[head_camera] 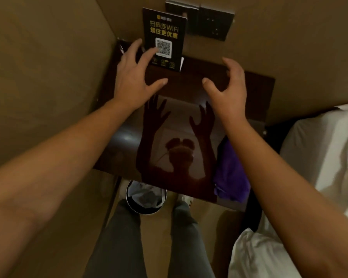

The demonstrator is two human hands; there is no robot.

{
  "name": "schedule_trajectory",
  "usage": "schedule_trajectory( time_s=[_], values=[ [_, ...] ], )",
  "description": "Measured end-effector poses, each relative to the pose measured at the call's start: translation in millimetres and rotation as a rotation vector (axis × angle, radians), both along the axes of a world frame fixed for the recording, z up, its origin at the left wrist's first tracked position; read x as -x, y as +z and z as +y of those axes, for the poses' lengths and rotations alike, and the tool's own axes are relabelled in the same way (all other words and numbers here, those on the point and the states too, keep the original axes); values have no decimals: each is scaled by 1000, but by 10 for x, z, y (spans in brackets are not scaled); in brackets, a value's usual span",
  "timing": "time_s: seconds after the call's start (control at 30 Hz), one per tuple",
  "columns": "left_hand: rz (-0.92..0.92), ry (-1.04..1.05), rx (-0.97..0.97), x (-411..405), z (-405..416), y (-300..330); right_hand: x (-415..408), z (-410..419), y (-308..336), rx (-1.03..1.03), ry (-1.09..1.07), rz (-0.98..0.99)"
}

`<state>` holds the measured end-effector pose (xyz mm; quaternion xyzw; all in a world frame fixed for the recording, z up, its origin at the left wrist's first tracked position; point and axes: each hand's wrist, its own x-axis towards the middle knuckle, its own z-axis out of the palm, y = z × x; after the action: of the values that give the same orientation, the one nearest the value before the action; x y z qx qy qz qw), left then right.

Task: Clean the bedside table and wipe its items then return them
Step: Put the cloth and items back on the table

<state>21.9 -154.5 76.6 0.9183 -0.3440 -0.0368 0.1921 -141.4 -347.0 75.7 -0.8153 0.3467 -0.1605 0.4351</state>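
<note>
- Bedside table (249,93): dark glossy top, WiFi card (165,37) upright at back wall
- left hand (135,77), right hand (227,89): fingers spread, empty, above top
- purple cloth (231,173): front right corner

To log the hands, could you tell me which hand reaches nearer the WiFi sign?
The left hand: its fingertips overlap the WiFi sign, while the right hand hovers apart.
</note>
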Motion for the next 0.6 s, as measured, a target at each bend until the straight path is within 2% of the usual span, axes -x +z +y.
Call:
schedule_trajectory(
  time_s=[0.33, 0.6],
  values=[
    [45, -32, 80, 1204, -116, -133, 1071, 13, 7, 26, -31, 34],
    [80, -282, 91, 1823, -164, -236, 1978, 395, -22, 18, -223, 25]
  ],
)
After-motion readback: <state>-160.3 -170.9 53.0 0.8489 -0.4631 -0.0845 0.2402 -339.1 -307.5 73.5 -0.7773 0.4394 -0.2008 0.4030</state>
